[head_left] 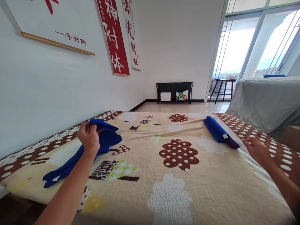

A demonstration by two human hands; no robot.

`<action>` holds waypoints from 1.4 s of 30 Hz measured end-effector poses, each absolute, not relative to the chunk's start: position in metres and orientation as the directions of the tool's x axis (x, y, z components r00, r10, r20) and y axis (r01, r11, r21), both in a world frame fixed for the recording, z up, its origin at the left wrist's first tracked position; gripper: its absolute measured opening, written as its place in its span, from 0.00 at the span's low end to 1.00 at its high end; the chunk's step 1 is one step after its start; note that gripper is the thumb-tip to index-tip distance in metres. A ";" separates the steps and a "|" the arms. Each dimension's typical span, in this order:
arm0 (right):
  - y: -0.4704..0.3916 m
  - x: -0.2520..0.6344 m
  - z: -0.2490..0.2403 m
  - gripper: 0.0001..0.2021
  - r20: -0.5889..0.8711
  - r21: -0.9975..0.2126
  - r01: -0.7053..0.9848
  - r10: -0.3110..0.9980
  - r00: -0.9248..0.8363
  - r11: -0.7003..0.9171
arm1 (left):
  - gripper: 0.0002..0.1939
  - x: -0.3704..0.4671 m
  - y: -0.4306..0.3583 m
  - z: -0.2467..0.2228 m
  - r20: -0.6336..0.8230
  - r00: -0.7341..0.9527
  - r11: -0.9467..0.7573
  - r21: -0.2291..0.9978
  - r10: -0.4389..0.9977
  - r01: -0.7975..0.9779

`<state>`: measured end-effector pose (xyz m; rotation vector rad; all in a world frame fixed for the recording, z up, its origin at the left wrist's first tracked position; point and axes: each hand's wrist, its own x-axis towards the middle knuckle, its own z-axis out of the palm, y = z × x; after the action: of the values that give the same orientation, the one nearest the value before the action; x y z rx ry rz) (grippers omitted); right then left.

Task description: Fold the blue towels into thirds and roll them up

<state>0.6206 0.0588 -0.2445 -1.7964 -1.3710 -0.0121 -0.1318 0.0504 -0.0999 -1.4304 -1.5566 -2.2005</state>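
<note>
My left hand [89, 137] pinches one end of a limp blue cloth [111, 139] between thumb and fingers. That end is lifted and folded over, while the rest trails down to the lower left onto the patterned blanket [140, 203]. A small white patch shows near its far tip; the exact kind of cloth item is unclear. On the right lies a rolled blue cloth bundle [214, 128] with a white label and a dark purple end [232, 143]. Close beside the purple end, apart from it, my right hand [256, 151] has its fingers loosely spread, holding nothing.
A white wall with hanging scrolls [116, 40] runs along the left. Beyond the blanket stands a low black rack [174, 92] holding boxes. A black stool [223, 89] is by the glass doors, and a grey sheet [267, 97] covers something large at right.
</note>
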 end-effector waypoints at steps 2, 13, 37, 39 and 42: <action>0.055 0.586 -0.236 0.28 0.476 -0.630 0.774 0.815 0.330 0.055 | 0.17 -0.086 0.046 -0.097 0.674 -0.554 -0.550 0.731 0.489 0.404; -0.057 0.356 -0.221 0.17 0.236 -0.772 0.407 0.815 -0.530 0.488 | 0.18 0.156 -0.075 -0.230 0.049 0.301 0.018 0.976 0.952 -0.216; -0.090 0.347 -0.249 0.21 0.299 -0.693 0.598 0.916 -0.268 0.402 | 0.22 0.151 -0.080 -0.240 0.101 0.386 -0.003 0.969 0.917 -0.246; -0.098 0.342 -0.243 0.16 0.309 -0.715 0.520 0.878 -0.366 0.468 | 0.21 0.151 -0.081 -0.238 0.116 0.374 -0.012 0.963 0.920 -0.268; -0.105 0.337 -0.239 0.10 0.320 -0.696 0.511 0.855 -0.408 0.505 | 0.20 0.151 -0.084 -0.236 0.128 0.365 -0.020 0.958 0.922 -0.287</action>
<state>0.3368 -0.1046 -0.2390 -1.1138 -2.0839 0.6656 0.1506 -0.0838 -0.2359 -3.0935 -1.7436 -2.7836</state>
